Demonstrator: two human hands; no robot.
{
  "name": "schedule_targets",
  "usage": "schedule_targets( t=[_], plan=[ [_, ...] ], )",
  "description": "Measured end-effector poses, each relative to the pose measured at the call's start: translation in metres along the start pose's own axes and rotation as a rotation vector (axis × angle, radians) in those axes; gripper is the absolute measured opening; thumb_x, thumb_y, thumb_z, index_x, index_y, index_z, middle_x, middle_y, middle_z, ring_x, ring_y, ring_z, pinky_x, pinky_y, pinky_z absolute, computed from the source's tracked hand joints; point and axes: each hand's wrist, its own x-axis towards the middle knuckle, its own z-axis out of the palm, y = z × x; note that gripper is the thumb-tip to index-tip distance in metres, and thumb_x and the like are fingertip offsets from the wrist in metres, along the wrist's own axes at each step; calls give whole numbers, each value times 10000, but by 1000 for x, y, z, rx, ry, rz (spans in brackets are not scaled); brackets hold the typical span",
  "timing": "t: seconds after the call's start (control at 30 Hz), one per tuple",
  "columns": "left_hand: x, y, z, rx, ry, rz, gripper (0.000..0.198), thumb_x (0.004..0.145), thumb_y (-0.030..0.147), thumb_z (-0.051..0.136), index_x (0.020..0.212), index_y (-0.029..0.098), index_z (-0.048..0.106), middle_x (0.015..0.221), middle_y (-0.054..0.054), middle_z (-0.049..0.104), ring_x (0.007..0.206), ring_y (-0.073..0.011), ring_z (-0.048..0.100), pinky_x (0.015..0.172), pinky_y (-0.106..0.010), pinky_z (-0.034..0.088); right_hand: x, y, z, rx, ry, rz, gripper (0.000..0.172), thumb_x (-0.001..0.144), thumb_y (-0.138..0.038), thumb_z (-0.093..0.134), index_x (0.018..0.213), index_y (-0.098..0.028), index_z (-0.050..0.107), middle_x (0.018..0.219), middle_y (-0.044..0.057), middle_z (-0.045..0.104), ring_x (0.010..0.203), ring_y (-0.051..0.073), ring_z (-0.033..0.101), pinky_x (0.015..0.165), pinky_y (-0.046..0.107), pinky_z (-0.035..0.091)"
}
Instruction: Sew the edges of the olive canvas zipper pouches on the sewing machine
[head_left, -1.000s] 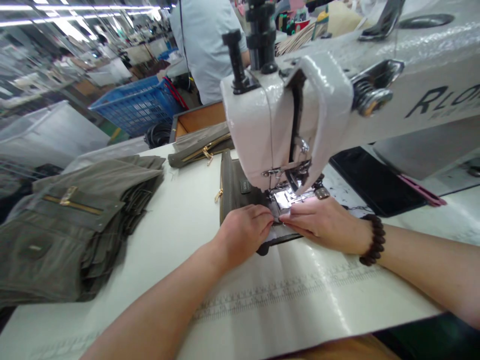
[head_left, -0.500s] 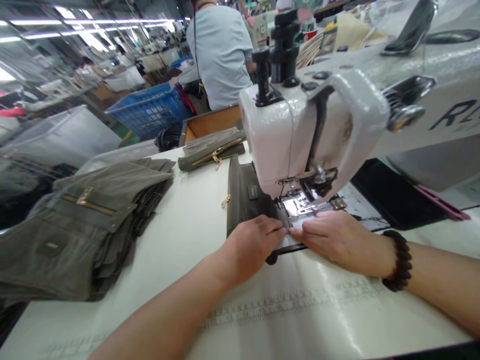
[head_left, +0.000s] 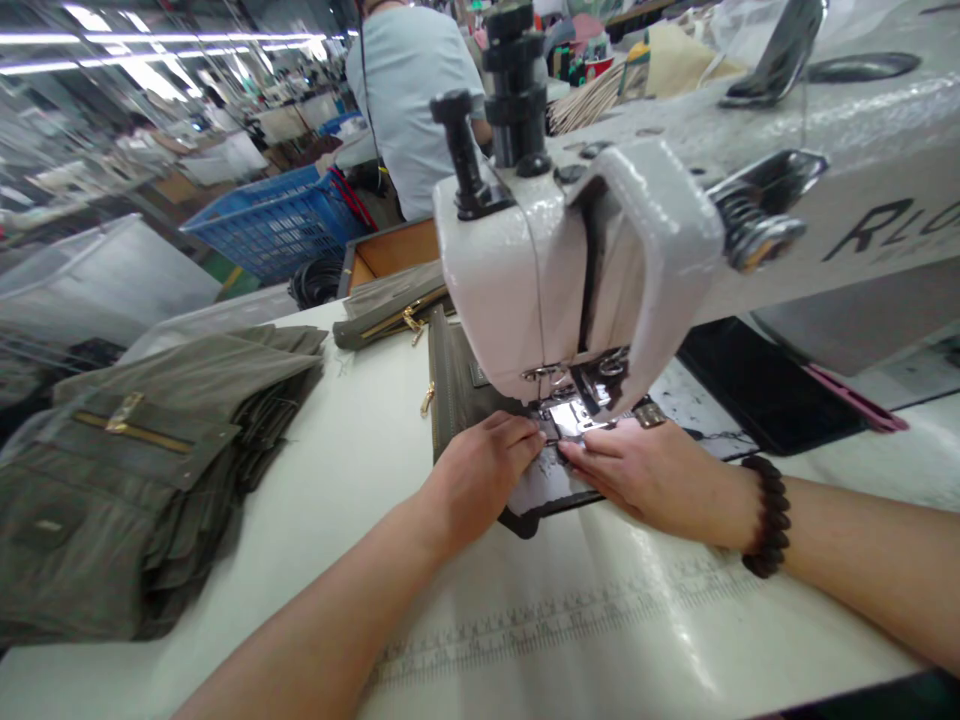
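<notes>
A piece of olive fabric (head_left: 459,390) with a zipper and a gold zipper pull (head_left: 427,400) lies under the head of the white sewing machine (head_left: 517,290). My left hand (head_left: 480,475) has its curled fingers pressed together on the near part of the fabric, just left of the presser foot. My right hand (head_left: 652,470) lies flat on the metal machine plate (head_left: 555,485). Its fingers stretch left, with the tips close to the fabric's edge. The machine head hides much of the fabric's far side, and the right thumb is hidden.
A stack of olive fabric pieces (head_left: 150,480) lies at left. Another zippered piece (head_left: 390,310) lies behind. A black phone-like slab (head_left: 772,390) is at right. A printed ruler (head_left: 570,625) runs along the near table. Beyond are a blue crate (head_left: 270,225) and a seated person (head_left: 420,100).
The fabric has slid a little away from me under the machine head, uncovering more plate. Both hands have followed it slightly. The whole view has shifted, putting the machine farther left.
</notes>
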Motion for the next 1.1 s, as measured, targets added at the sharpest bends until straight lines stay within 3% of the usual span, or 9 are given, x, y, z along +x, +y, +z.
schedule_targets(
  t=[0.2,0.63,0.83,1.1],
  plan=[
    [4,-5,5,1,87,-37,173,820,118,476,894,103,631,915,-67,648,818,-155,586,749,-243,510,2,0,-1,21,-5,9,234,874,-225,409,1015,-158,583,748,13,593,582,131,501,495,287,262],
    [7,-9,7,19,112,-60,176,818,121,475,878,93,637,854,-66,649,803,-164,576,738,-247,507,3,0,-1,28,-8,17,204,866,-239,432,987,-168,580,726,1,588,577,123,511,480,279,235],
    [5,-6,4,53,40,-143,191,810,140,496,947,113,626,938,-82,631,862,-194,566,777,-298,497,4,0,-5,10,-46,24,193,858,-234,442,974,-172,583,703,0,582,552,119,511,456,277,194],
    [13,5,-14,63,-192,-173,192,793,102,495,930,134,625,917,-64,634,816,-188,586,741,-297,498,3,1,-4,44,-50,26,233,886,-262,396,980,-175,591,718,8,592,552,111,509,455,286,180]
  ],
)
